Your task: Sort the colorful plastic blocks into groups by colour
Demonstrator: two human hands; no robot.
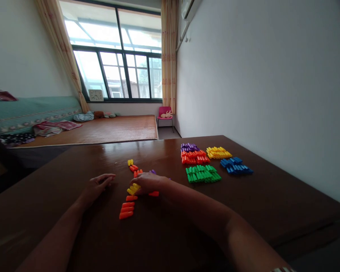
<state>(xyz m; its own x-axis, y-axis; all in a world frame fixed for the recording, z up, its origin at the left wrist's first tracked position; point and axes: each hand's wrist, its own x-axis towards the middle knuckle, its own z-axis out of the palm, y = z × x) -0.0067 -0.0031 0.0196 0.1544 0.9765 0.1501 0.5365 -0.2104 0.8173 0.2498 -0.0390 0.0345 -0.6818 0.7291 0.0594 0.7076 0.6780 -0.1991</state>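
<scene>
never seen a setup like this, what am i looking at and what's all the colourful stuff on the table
No machine here, just a person's bare left hand and right hand. The single picture comes from a camera worn on their head, looking forward and down. On the dark table, small pieces are grouped by colour: purple group, orange group, yellow group, green group and blue group. The right hand is at some yellow pieces above a few orange pieces; whether it grips any is hidden. Nothing shows in the left hand.
</scene>
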